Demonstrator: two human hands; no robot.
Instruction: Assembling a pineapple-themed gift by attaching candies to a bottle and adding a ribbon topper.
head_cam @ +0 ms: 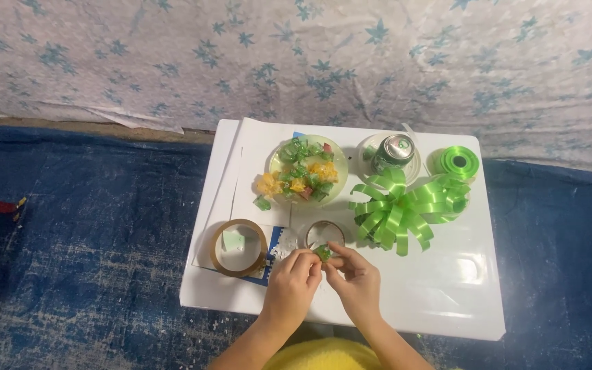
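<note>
At the near edge of the white table, we pinch a small green wrapped candy between both hands. Left hand fingertips close on its left side, right hand fingertips close on its right side; candy sits right in the gap between the two grips, above the tabletop. Just behind it lies a clear tape roll; a brown tape roll sits to the left on paper sheets. Further back: plate of green and yellow candies, drink can, green ribbon bow, green ribbon spool. Blue floor cover surrounds the table.
</note>
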